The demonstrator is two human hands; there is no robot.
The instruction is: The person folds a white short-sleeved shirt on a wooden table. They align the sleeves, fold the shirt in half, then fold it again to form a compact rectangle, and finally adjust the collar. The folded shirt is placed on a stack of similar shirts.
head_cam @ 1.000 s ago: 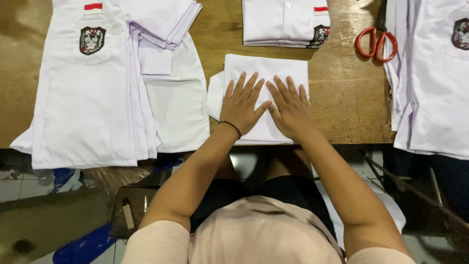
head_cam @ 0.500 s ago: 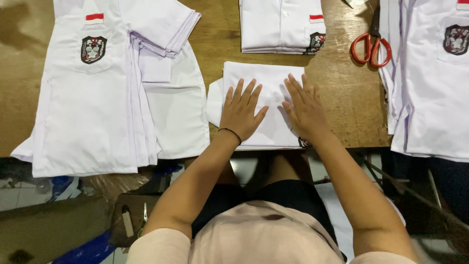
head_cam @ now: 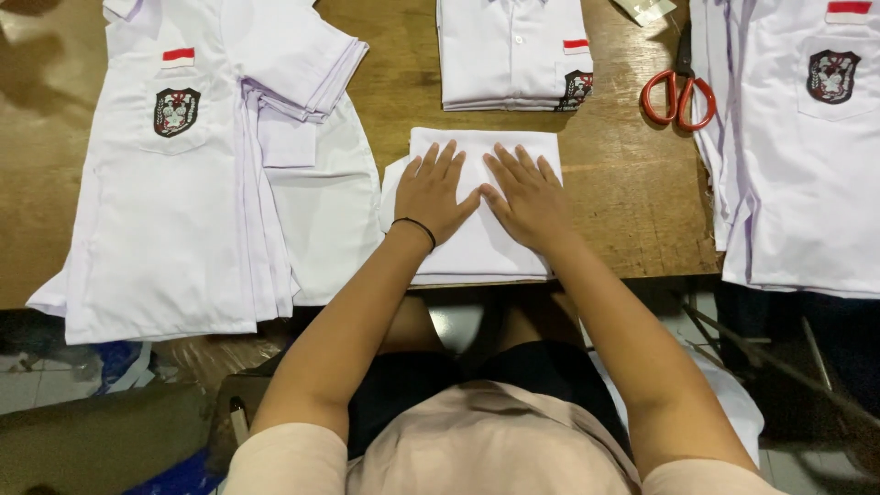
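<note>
ITEM folded white shirt (head_cam: 486,252), near table (head_cam: 632,202) edge, centre | HANDS my left hand (head_cam: 433,194) and right hand (head_cam: 527,197) lay flat, fingers spread, pressing it | RISK uneven pressure could skew folds; shirt overhung edge, might slide off.

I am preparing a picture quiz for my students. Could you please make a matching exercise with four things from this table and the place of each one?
Things:
1. orange-handled metal scissors
2. neatly folded white shirt with a crest pocket
3. flat folded white cloth
4. stack of unfolded white shirts

Places:
A. under both hands
B. far edge, middle of the wooden table
C. left side of the table
D. right of the neatly folded shirt

Pairs: 1-D, 2-B, 3-A, 4-C
</note>
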